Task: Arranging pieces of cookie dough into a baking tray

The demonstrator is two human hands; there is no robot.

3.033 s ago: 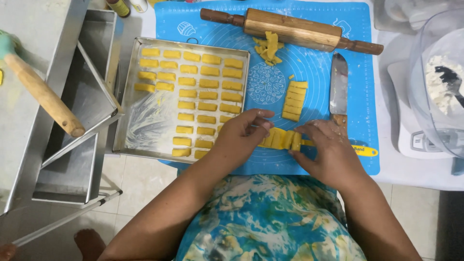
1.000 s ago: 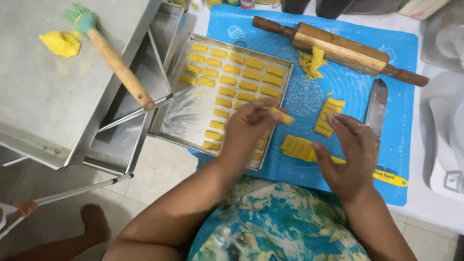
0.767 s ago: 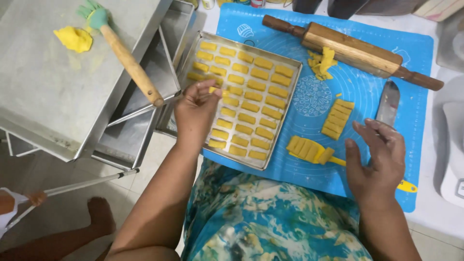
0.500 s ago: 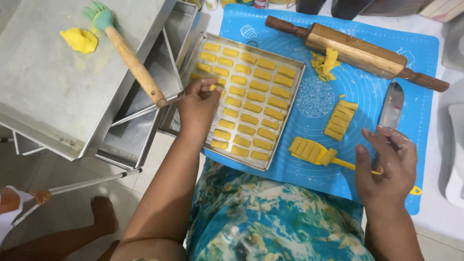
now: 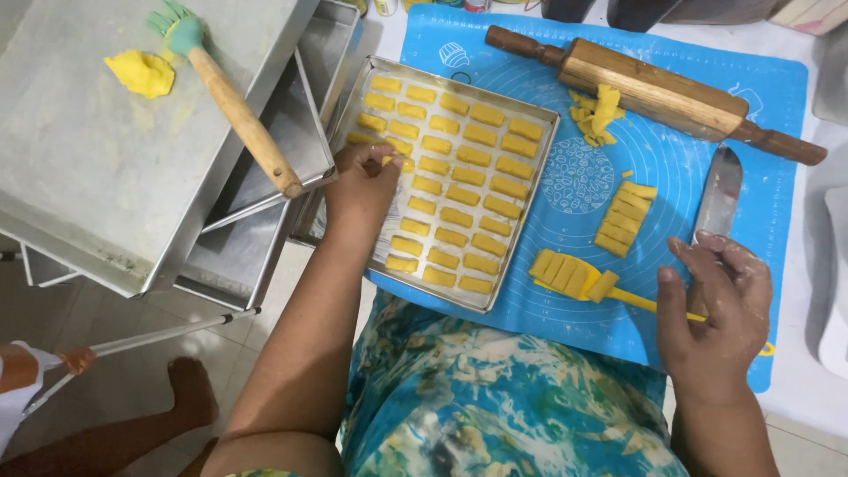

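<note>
Mostly filled: left hand [image 5: 362, 181] pinches a dough piece [image 5: 395, 162] onto the baking tray [image 5: 521, 225], rows nearly complete. Right hand [image 5: 711, 314], fingers loosely curled, rests over the yellow tool's handle beside uncut-off pieces [image 5: 570, 276] left on the blue mat [image 5: 671, 106].

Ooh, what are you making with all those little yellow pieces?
A person is laying small yellow dough bars on a shiny metal baking tray. The left hand sets one bar down near the tray's left side, beside rows already in place. The right hand rests on the blue silicone mat, touching a thin yellow handle and a knife. More cut bars wait there, below a wooden rolling pin.
</note>
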